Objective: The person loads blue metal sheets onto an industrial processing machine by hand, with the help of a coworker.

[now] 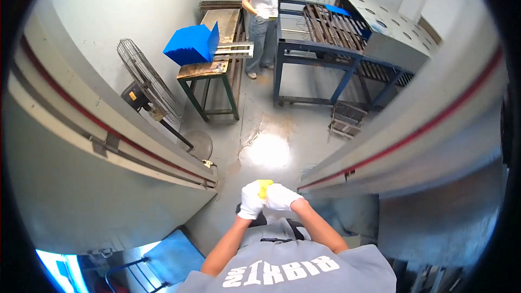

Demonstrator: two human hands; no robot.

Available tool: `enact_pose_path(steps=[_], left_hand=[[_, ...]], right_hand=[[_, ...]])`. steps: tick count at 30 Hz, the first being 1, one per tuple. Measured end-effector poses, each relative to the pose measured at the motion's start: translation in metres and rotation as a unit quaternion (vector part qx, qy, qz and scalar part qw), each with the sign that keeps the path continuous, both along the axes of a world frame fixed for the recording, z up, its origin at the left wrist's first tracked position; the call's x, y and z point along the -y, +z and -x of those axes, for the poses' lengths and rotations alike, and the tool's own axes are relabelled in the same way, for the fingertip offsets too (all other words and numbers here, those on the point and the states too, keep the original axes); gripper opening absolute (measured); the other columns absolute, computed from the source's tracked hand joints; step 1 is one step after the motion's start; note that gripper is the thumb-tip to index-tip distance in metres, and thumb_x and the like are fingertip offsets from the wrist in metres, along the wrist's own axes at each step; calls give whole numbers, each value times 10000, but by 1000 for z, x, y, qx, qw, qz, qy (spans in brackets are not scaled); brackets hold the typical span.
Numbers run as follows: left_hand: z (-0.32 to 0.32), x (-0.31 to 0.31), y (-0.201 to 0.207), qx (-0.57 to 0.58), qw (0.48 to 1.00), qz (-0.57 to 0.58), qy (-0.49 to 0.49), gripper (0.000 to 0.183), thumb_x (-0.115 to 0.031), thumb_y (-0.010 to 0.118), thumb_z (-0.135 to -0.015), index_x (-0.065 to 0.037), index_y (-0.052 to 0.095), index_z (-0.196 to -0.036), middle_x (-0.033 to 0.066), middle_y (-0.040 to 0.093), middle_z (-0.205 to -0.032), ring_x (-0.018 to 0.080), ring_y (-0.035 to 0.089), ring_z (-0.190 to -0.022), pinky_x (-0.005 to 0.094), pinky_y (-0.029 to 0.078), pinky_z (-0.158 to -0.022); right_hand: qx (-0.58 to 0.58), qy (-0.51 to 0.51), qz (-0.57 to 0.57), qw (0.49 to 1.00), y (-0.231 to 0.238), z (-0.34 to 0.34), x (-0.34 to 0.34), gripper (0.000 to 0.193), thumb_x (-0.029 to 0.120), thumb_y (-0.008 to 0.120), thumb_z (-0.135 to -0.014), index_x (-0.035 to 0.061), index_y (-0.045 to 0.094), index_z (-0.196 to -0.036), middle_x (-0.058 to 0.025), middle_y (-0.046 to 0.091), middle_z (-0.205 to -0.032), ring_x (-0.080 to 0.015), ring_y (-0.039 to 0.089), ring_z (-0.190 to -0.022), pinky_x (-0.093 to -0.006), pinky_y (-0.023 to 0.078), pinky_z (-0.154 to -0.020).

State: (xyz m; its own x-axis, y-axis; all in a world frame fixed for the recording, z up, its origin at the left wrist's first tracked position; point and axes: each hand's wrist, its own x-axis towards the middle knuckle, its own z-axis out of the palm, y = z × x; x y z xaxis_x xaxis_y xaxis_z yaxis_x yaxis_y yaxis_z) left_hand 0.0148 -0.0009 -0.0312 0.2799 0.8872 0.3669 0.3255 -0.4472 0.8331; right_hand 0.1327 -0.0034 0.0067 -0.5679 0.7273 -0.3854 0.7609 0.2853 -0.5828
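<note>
My left hand (251, 199) and my right hand (281, 197) meet in front of my body, both in white gloves. Between them shows a bright yellow patch (265, 186); whether it is part of a glove or a separate thing I cannot tell. The fingers of both hands look closed and pressed together there, and what they hold, if anything, is hidden. Both bare forearms reach up from the lower edge. Neither hand touches a table or a rack.
Large door panels with red-striped edges flank me, the left (108, 130) and the right (401, 135). Ahead stand a floor fan (149, 78), a bench (203, 69) with blue sheets (187, 43), a person (264, 16) in a white shirt, and a blue metal frame (317, 59). A blue cart (176, 258) is behind left.
</note>
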Motion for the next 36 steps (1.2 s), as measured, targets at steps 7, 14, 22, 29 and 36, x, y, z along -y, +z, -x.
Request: enact_pose_path(steps=[7,14,22,29,36], left_hand=[[16,-323,-77,457,684,566,53,331,-279,335,-797,12,478,-861,109,550,-743,175,544,-589,241,441,-498],[-131,-534,11,594,558,508,-278,305,-314,384,-772,-67,432,-945,68,468,-956,196,435,-901,315,338,-800],[-252,-711,-48,274,784,527,-182,320,-277,402,-772,8,484,-892,120,523,-874,209,502,-796,284,378,-743],[-327,-812,-35,107,758,615,-191,345,-274,383,-783,34,484,-902,138,541,-823,205,536,-695,285,422,-638],[-540,-953,10,115,779,567,-244,341,-286,415,-764,20,480,-902,125,544,-817,197,536,-696,287,433,-610]], right_hand=[[-321,-198,-76,923,35,-21,-312,345,189,498,-698,50,432,-1007,-127,495,-922,-236,494,-809,-296,375,-731],[-69,-259,-375,887,-24,-80,-501,378,238,407,-695,45,430,-1020,-115,424,-1046,-234,354,-1007,-362,209,-875],[-71,-629,-21,773,-127,-270,-608,354,316,384,-733,41,502,-922,-139,489,-951,-268,446,-897,-306,339,-772],[152,-586,120,787,-307,-450,-548,400,392,370,-699,48,557,-779,-143,521,-854,-290,477,-826,-347,376,-719],[-60,-667,463,580,-419,-540,-486,233,150,415,-666,102,530,-862,-69,530,-867,-225,526,-750,-314,435,-637]])
